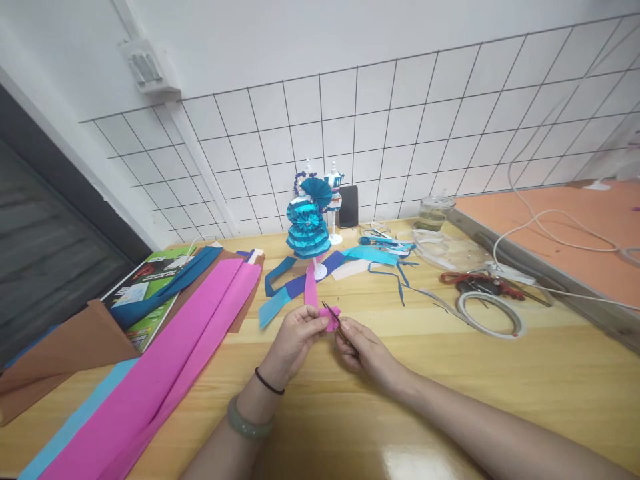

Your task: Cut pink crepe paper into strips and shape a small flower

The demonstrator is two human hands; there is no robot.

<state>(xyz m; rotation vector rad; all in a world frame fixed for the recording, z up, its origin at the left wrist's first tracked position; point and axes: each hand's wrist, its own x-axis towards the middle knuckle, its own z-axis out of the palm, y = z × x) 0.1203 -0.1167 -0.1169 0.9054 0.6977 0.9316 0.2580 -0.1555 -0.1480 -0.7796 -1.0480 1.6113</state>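
Over the middle of the wooden table, my left hand [299,333] pinches a small piece of pink paper [330,313] between thumb and fingers. My right hand [363,347] grips a pair of small scissors [334,315], whose dark blades lie across the pink paper. Whether the blades are apart is too small to tell. Just beyond the hands, a miniature mannequin on a white stand wears a ruffled turquoise paper dress [307,230]. Strips of blue paper [303,283] and a pink strip [311,287] lie around its base.
Long pink crepe paper [165,373] and brown paper [70,353] cover the left side, beside a magazine [150,320]. A second mannequin [333,193] and a phone [349,205] stand at the back. To the right are a tape roll [520,323], cables and a glass jar [434,215].
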